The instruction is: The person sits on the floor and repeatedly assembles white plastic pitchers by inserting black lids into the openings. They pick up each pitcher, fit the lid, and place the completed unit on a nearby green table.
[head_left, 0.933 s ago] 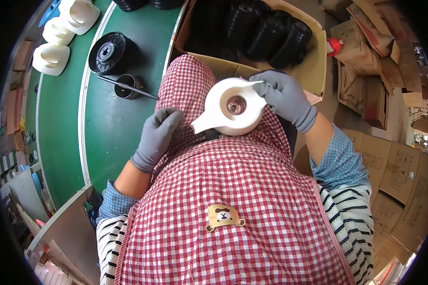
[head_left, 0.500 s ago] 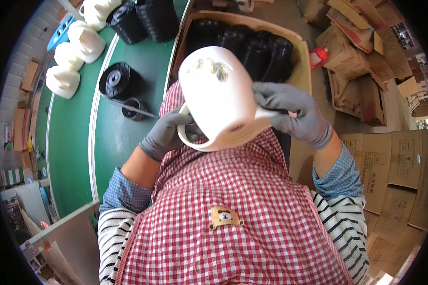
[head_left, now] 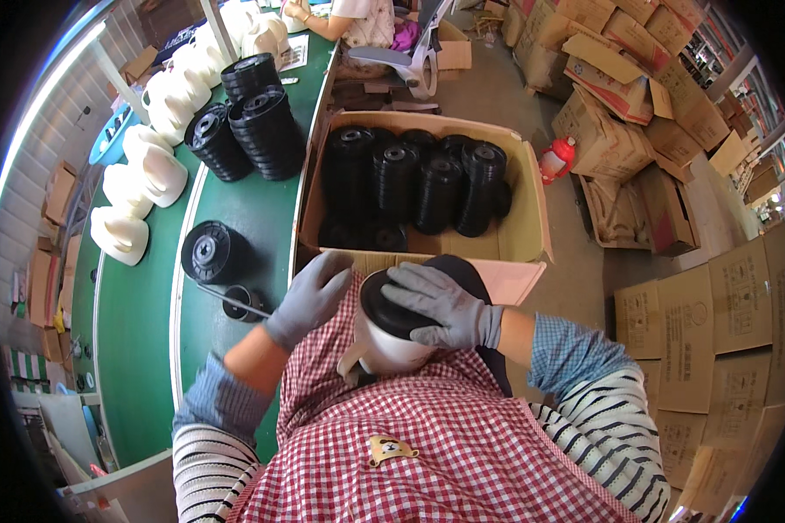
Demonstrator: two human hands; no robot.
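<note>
I find the right grey-gloved hand [head_left: 445, 305] spread flat on a round black plastic disc [head_left: 378, 307], the left grey-gloved hand [head_left: 310, 298] loosely bent, empty, left of the glossy white jug [head_left: 392, 353]. The jug, disc-capped, rests on the red-checked apron [head_left: 462, 410]. I judge it rigid, light, slippery, best held by its curved white handle [head_left: 351, 358].

to the right of the big open carton [head_left: 527, 213] and nearer the wearer, stacked brown cartons [head_left: 676, 349] bear dark print: a bold upright column of characters, round and square symbols, and small outlined panels with finer lines too small to read. beyond the big open carton, to its left, a pale sheet [head_left: 295, 52] carries dark marks, illegible here. to its right, a tilted box [head_left: 669, 211] shows blurred reddish print.
</note>
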